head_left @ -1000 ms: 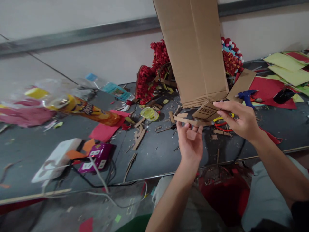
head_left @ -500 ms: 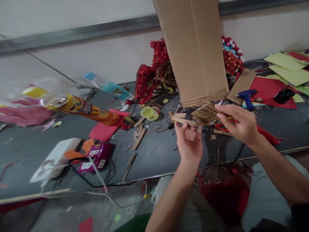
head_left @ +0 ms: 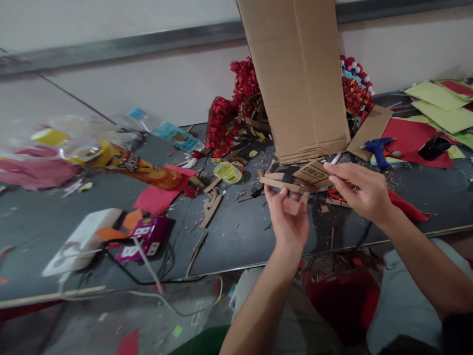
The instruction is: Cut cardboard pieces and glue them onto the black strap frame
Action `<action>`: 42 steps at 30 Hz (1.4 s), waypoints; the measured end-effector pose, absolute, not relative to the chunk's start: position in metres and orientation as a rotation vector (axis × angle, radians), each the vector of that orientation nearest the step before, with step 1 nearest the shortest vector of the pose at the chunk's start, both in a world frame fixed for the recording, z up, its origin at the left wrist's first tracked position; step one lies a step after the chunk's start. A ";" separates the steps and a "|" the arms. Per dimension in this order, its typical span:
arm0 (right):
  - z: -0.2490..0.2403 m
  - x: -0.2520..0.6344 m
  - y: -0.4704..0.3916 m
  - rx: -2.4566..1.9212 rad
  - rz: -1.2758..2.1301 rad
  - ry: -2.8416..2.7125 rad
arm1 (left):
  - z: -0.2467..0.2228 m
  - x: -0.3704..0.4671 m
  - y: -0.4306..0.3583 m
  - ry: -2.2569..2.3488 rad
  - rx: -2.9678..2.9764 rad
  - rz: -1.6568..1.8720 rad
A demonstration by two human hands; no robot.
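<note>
My left hand (head_left: pixel 290 219), palm up, grips a narrow bent cardboard strip (head_left: pixel 277 183) between thumb and fingers. In my right hand (head_left: pixel 367 192), the fingertips pinch the right edge of a small flat cardboard piece (head_left: pixel 312 173) with dark printed marks. The piece is tilted and meets the right end of the strip; whether the two are joined I cannot tell. A thin whitish stick (head_left: pixel 335 158) shows just above my right fingertips. Behind the hands stands a tall cardboard panel (head_left: pixel 306 84).
A blue glue gun (head_left: pixel 379 149) lies right of the panel on red paper (head_left: pixel 410 135). To the left are a yellow-green tub (head_left: pixel 228 172), an orange drink bottle (head_left: pixel 148 167), a white power strip (head_left: pixel 83 241) and a purple box (head_left: pixel 146 239). Cardboard scraps (head_left: pixel 212 209) litter the table.
The view has shifted slightly. My right hand has moved a little left with the printed cardboard piece; both hands keep their hold.
</note>
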State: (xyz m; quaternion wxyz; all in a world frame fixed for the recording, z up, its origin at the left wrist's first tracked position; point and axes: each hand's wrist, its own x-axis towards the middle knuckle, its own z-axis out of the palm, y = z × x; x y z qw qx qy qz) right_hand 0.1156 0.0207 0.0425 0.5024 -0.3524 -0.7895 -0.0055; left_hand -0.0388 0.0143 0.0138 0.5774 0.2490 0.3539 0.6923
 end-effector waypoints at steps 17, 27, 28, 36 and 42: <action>0.031 0.221 0.037 -1.096 0.163 -1.077 | -0.009 -0.098 0.059 1.526 1.244 1.681; 0.009 0.246 0.040 -1.103 0.428 -0.614 | 0.001 -0.110 0.057 2.082 1.907 1.319; 0.008 0.247 0.041 -1.104 0.440 -0.610 | 0.000 -0.109 0.059 2.107 1.965 1.236; 0.009 0.260 0.040 -1.108 0.458 -0.546 | 0.013 -0.039 0.065 1.768 2.089 0.922; 0.006 0.261 0.042 -1.081 0.515 -0.495 | 0.014 0.070 0.124 1.618 2.153 0.431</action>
